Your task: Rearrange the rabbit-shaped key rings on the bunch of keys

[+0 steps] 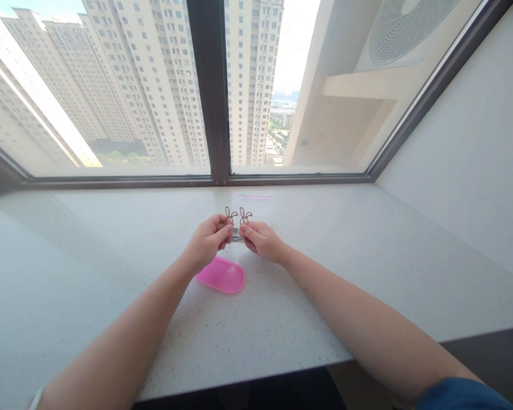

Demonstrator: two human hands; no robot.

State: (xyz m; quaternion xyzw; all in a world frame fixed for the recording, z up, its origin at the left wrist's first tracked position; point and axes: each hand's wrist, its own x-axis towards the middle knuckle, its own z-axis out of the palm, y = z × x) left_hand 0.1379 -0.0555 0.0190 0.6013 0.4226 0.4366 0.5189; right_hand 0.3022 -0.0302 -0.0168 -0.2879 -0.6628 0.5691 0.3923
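- Gripping with the left hand (pixel 210 239), in a close pinch of thumb and fingers, the lower part of one brown rabbit-ear wire piece (pixel 229 218).
- Gripping likewise with the right hand (pixel 260 239), thumb pressed to bent fingers, the lower part of a second rabbit-ear wire piece (pixel 244 218).
- Curling the remaining fingers in toward the palms, on both hands.
- Holding both pieces upright, ears up, side by side and just apart, over the middle of the white speckled sill (pixel 256 330), near the dark window frame (pixel 220 181).
- Counting the wire pieces: two in view, one to each hand; on each, two ear loops, one nearly upright, the other bent over to the right.
- Counting trays: one pink tray (pixel 222 277), rounded at the visible end, lying on the sill nearer to the body than the hands, partly hidden behind the left wrist.
- Showing between the hands: one greyish flat item (pixel 236 238), partly covered by fingers, too small to make out.
- Showing beyond the hands, toward the window: one thin pink strip (pixel 256 197).
- Covering the upper right arm: one blue sleeve (pixel 461 394).
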